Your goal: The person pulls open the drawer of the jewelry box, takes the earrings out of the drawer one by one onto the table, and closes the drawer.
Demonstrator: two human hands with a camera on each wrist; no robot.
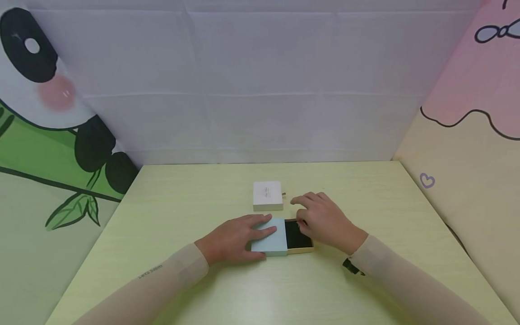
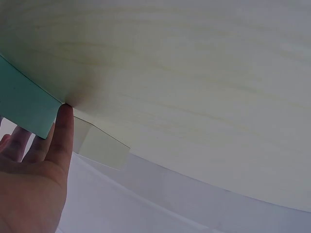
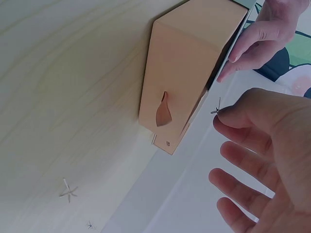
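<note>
A small drawer-style gift box lies on the table, its light blue sleeve (image 1: 277, 243) partly off a tan drawer (image 3: 187, 68) with a black lining (image 1: 294, 238). My left hand (image 1: 239, 237) holds the sleeve, fingers across its top and thumb along the near side. Over the drawer's right part is my right hand (image 1: 321, 223). Its thumb and index finger pinch a tiny silvery star-shaped piece (image 3: 217, 110), while the other fingers are spread. A tan pull tab (image 3: 164, 110) sticks out of the drawer's end.
Behind the blue box stands a white box (image 1: 267, 196) with a small tab on its right side. Two small star-shaped pieces, a larger one (image 3: 68, 190) and a smaller one (image 3: 90, 225), lie on the table (image 1: 183, 194). A white cloth wall (image 1: 260, 81) rises behind.
</note>
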